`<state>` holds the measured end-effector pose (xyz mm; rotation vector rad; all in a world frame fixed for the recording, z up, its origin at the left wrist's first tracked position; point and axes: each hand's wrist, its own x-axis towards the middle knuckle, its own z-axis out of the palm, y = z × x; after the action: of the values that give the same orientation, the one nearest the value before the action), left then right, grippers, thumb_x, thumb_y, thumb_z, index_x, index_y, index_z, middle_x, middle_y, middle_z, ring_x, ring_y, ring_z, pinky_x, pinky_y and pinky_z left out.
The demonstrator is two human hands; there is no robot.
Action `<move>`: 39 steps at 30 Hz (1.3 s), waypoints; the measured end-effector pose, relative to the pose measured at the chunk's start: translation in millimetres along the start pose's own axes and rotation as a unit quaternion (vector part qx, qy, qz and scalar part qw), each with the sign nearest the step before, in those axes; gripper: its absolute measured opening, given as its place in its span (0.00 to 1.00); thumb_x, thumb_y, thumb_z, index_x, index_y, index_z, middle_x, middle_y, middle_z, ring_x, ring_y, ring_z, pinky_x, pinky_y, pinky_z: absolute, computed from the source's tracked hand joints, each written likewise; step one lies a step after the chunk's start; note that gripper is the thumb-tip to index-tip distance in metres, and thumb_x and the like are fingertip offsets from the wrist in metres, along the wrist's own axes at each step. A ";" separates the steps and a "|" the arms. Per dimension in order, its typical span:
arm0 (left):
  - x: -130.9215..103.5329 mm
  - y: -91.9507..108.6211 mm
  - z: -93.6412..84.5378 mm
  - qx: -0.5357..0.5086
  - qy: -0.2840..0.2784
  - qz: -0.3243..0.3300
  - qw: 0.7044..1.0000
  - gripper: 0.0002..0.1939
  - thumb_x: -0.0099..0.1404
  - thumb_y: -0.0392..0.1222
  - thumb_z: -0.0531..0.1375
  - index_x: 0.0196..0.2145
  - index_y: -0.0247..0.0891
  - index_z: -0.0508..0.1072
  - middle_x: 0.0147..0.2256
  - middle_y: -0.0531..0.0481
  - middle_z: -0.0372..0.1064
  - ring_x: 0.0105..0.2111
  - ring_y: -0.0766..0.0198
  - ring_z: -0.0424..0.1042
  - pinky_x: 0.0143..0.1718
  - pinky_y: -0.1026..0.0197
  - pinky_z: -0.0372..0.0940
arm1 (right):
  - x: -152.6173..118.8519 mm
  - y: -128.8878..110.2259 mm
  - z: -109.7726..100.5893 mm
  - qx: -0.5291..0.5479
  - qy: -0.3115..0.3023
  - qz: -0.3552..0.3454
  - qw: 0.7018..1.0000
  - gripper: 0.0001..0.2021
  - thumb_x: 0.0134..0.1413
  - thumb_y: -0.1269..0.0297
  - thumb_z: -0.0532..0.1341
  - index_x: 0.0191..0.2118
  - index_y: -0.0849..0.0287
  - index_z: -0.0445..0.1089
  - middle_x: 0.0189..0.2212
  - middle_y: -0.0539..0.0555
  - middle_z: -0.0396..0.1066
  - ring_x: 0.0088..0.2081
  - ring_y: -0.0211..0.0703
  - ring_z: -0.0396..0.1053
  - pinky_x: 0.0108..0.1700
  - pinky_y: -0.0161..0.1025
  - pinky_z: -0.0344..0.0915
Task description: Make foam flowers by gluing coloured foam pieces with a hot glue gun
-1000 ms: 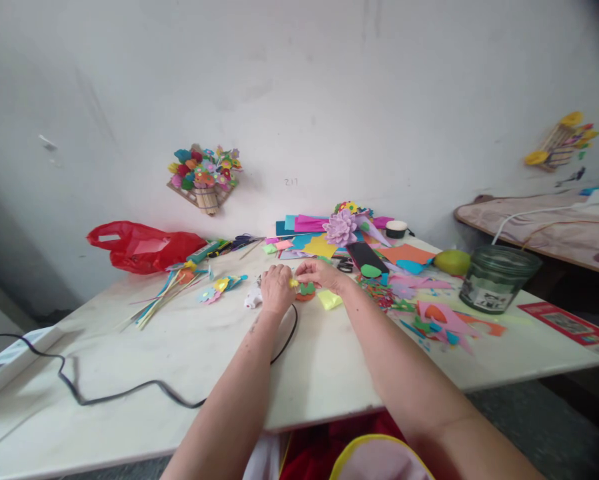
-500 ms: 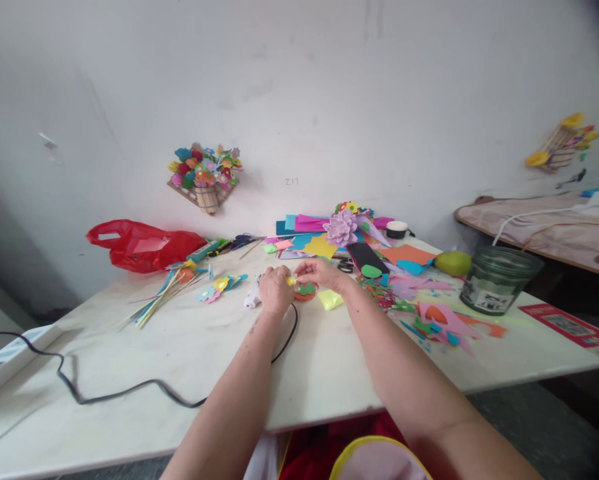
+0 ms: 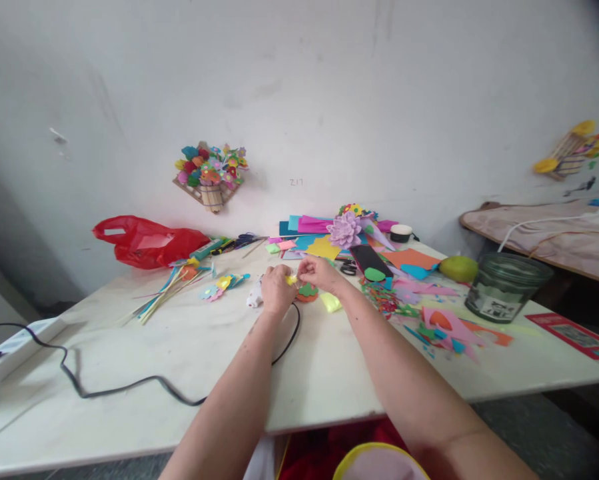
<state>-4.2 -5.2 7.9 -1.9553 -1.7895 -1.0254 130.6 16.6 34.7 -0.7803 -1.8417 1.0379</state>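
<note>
"grip on the left?"
"left hand [image 3: 278,291] is curled, thumb side clamped on a small yellow piece [image 3: 291,280]."
"where's that piece?"
"between the two hands, at the left one's fingertips."
"and the right hand [image 3: 319,273]?"
"bent close beside it; whether its fingertips pinch anything, i can't tell."
"around the grip?"
"orange-and-green cutouts [image 3: 308,293] just nearer, a yellow-green piece [image 3: 331,303] to the right, a white object [image 3: 254,297] left, partly hidden."
</note>
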 end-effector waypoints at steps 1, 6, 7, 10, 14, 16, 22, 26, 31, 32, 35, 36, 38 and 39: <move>0.0 0.2 -0.2 -0.002 0.002 0.002 1.000 0.12 0.51 0.48 0.58 0.31 0.39 0.65 0.29 0.49 0.66 0.34 0.59 0.62 0.33 0.61 0.54 | 0.2 -0.4 0.5 -0.010 0.007 0.003 1.000 0.06 0.34 0.75 0.55 0.25 0.60 0.61 0.18 0.46 0.62 0.19 0.32 0.61 0.18 0.29 0.55; 0.0 0.0 -0.7 -0.004 0.001 -0.004 1.000 0.12 0.50 0.48 0.58 0.31 0.39 0.65 0.29 0.49 0.66 0.35 0.59 0.62 0.33 0.61 0.54 | 2.6 0.3 2.3 -0.034 0.014 -0.022 0.999 0.06 0.34 0.77 0.55 0.21 0.61 0.65 0.18 0.47 0.64 0.21 0.33 0.62 0.25 0.31 0.59; 0.0 -0.3 -0.6 -0.004 0.000 -0.006 1.000 0.12 0.50 0.47 0.58 0.31 0.39 0.64 0.30 0.49 0.66 0.35 0.59 0.62 0.33 0.61 0.54 | 3.2 1.2 2.4 -0.030 0.009 -0.031 0.999 0.06 0.34 0.77 0.55 0.22 0.61 0.66 0.18 0.47 0.65 0.22 0.34 0.63 0.27 0.32 0.60; 0.3 -1.5 0.0 -0.001 -0.006 -0.013 1.000 0.11 0.51 0.46 0.57 0.31 0.39 0.64 0.29 0.49 0.66 0.35 0.59 0.62 0.32 0.61 0.54 | 4.5 4.5 0.8 -0.035 -0.004 -0.053 0.998 0.08 0.35 0.76 0.56 0.25 0.60 0.70 0.24 0.49 0.69 0.27 0.37 0.65 0.31 0.34 0.61; 0.7 -2.0 -0.9 0.007 -0.014 -0.012 1.000 0.09 0.51 0.43 0.57 0.31 0.40 0.64 0.28 0.49 0.65 0.35 0.59 0.62 0.32 0.61 0.54 | 3.5 4.3 -4.6 -0.130 -0.030 -0.071 0.988 0.09 0.37 0.73 0.58 0.29 0.60 0.72 0.28 0.52 0.71 0.31 0.40 0.66 0.33 0.35 0.60; 0.7 -1.7 -2.1 0.009 -0.020 -0.005 1.000 0.08 0.51 0.42 0.57 0.31 0.40 0.64 0.28 0.50 0.65 0.35 0.60 0.62 0.32 0.62 0.54 | 1.7 0.9 -7.3 -0.195 -0.050 -0.085 0.976 0.07 0.39 0.73 0.58 0.28 0.61 0.73 0.25 0.52 0.71 0.29 0.39 0.65 0.31 0.34 0.59; 0.5 -0.4 -3.9 0.016 -0.039 -0.002 0.999 0.09 0.50 0.41 0.57 0.31 0.40 0.64 0.27 0.50 0.65 0.35 0.60 0.63 0.32 0.62 0.54 | -2.2 -8.1 -8.6 -0.328 -0.069 -0.124 0.934 0.05 0.41 0.69 0.59 0.27 0.60 0.73 0.19 0.48 0.67 0.23 0.33 0.60 0.25 0.30 0.50; 0.0 0.7 -3.9 0.008 -0.053 -0.002 0.999 0.11 0.51 0.45 0.57 0.32 0.40 0.65 0.28 0.49 0.64 0.35 0.60 0.63 0.31 0.62 0.54 | -1.0 -6.8 -5.9 -0.383 -0.036 -0.148 0.911 0.05 0.42 0.67 0.59 0.23 0.59 0.72 0.20 0.48 0.68 0.24 0.33 0.60 0.26 0.30 0.49; -0.6 2.6 -4.2 0.001 -0.059 -0.004 0.998 0.12 0.52 0.47 0.56 0.34 0.39 0.65 0.29 0.48 0.65 0.35 0.59 0.64 0.32 0.62 0.54 | 1.6 -3.2 -6.4 -0.385 -0.011 -0.141 0.912 0.06 0.42 0.69 0.59 0.25 0.58 0.73 0.23 0.50 0.71 0.26 0.35 0.63 0.28 0.30 0.52; -0.7 2.6 -4.1 0.001 -0.055 -0.003 0.998 0.13 0.51 0.48 0.56 0.34 0.39 0.66 0.29 0.48 0.65 0.35 0.59 0.64 0.32 0.62 0.54 | 1.8 -2.6 -7.1 -0.381 -0.006 -0.136 0.914 0.06 0.42 0.69 0.58 0.26 0.58 0.73 0.23 0.50 0.71 0.26 0.35 0.64 0.28 0.30 0.52; -1.2 1.7 -2.9 -0.004 -0.047 0.005 0.999 0.18 0.49 0.51 0.58 0.35 0.39 0.66 0.31 0.48 0.67 0.35 0.59 0.65 0.35 0.60 0.54 | 2.2 -1.6 -9.3 -0.367 0.015 -0.125 0.922 0.07 0.42 0.71 0.57 0.26 0.59 0.73 0.22 0.51 0.70 0.25 0.35 0.63 0.28 0.30 0.53; -1.2 1.2 -2.3 -0.007 -0.047 0.008 0.999 0.19 0.49 0.52 0.58 0.36 0.39 0.66 0.31 0.49 0.67 0.35 0.59 0.65 0.37 0.60 0.54 | 2.2 -1.3 -9.9 -0.362 0.020 -0.121 0.924 0.07 0.42 0.71 0.57 0.26 0.60 0.73 0.22 0.51 0.70 0.25 0.35 0.63 0.28 0.30 0.53; -1.2 0.4 -1.3 -0.012 -0.048 0.012 0.999 0.20 0.48 0.52 0.58 0.37 0.39 0.66 0.32 0.49 0.68 0.35 0.59 0.65 0.38 0.59 0.53 | 2.3 -0.9 -10.9 -0.351 0.024 -0.113 0.929 0.08 0.43 0.71 0.56 0.26 0.61 0.73 0.20 0.51 0.69 0.24 0.35 0.62 0.27 0.30 0.53; -1.1 0.1 -1.0 -0.013 -0.048 0.013 0.999 0.19 0.48 0.52 0.58 0.36 0.39 0.66 0.32 0.49 0.68 0.35 0.59 0.65 0.38 0.59 0.53 | 2.4 -0.5 -11.4 -0.343 0.024 -0.109 0.933 0.08 0.43 0.71 0.56 0.25 0.61 0.73 0.19 0.51 0.68 0.24 0.35 0.62 0.27 0.30 0.53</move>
<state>-4.4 -6.7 7.8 -2.0711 -1.8044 -0.9660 139.7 22.3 39.3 -0.9510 -2.2068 0.2077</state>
